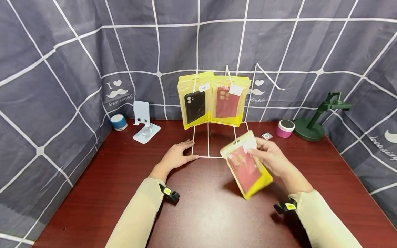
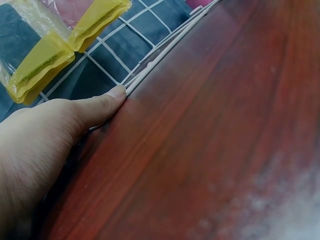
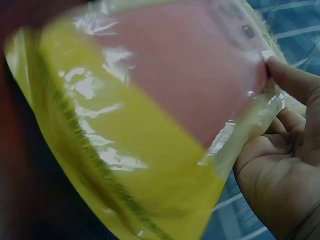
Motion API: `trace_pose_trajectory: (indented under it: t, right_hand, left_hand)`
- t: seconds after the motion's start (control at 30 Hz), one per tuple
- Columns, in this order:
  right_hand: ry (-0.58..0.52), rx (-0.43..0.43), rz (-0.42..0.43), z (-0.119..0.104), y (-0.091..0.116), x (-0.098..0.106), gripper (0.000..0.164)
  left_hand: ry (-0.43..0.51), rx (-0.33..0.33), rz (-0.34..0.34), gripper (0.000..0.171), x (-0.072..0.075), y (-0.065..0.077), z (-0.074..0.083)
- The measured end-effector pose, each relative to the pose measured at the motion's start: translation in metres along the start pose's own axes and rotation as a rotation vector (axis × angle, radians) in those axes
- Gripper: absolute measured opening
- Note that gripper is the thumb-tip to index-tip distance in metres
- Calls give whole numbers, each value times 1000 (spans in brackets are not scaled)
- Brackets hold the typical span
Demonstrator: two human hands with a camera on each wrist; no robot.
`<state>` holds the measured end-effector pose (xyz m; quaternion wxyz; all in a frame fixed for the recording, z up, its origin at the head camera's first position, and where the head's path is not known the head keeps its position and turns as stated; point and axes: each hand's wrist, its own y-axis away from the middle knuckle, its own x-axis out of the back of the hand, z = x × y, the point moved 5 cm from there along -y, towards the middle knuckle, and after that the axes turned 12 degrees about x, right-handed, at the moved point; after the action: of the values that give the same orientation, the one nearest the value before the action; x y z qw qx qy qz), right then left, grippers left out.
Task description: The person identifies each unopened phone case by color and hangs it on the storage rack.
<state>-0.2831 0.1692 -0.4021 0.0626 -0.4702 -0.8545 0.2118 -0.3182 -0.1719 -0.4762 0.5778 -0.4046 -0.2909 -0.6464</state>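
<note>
My right hand (image 1: 272, 155) pinches the side edge of a yellow-and-clear bag with a red phone case (image 1: 245, 168) inside, tilted in front of a white wire display rack (image 1: 208, 141). In the right wrist view the thumb lies on the bag's clear front. My left hand (image 1: 176, 155) rests at the rack's left base, its fingers extended and the thumb tip touching the front wire (image 2: 150, 66). On the rack's hooks hang a bag with a black phone case (image 1: 195, 106) at left and another bag with a red case (image 1: 227, 103) beside it.
A third hook (image 1: 270, 76) juts from the rack's right side. At left stand a blue round speaker (image 1: 119, 122) and a pale phone stand (image 1: 144, 124). To the right are a small square packet (image 1: 266, 136), a pink speaker (image 1: 285, 128) and a dark green stand (image 1: 313, 124).
</note>
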Motion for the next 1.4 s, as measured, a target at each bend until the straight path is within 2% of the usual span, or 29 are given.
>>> trace_pose_trajectory:
  t: [0.13, 0.2, 0.3, 0.4, 0.5, 0.63, 0.7, 1.0, 1.2, 1.4]
  right_hand:
    - [27, 166, 9, -54, -37, -31, 28]
    - [39, 285, 35, -81, -53, -44, 26]
    - [49, 444, 133, -113, -68, -55, 22]
    - [52, 524, 247, -128, -72, -57, 22]
    - [87, 479, 288, -127, -77, -53, 24]
    - [153, 366, 281, -115, -86, -46, 23]
    - [166, 338, 282, -110, -88, -43, 24]
    - [180, 300, 303, -99, -93, -30, 27]
    - [164, 298, 327, -96, -94, -23, 28]
    - [142, 292, 315, -94, -92, -19, 27]
  left_hand:
    - [7, 0, -1, 84, -1, 2, -2]
    - [13, -5, 2, 83, -2, 3, -3]
    - [17, -7, 1, 83, -5, 7, -3]
    - [9, -7, -14, 84, -8, 9, -3]
    - [18, -14, -15, 84, -8, 8, -2]
    - [26, -1, 14, 84, -3, 6, -4]
    - [19, 5, 17, 85, -2, 5, -5]
    - [25, -24, 22, 83, -1, 1, -3]
    - [17, -12, 18, 83, 0, 0, -1]
    - [4, 1, 7, 83, 0, -1, 0]
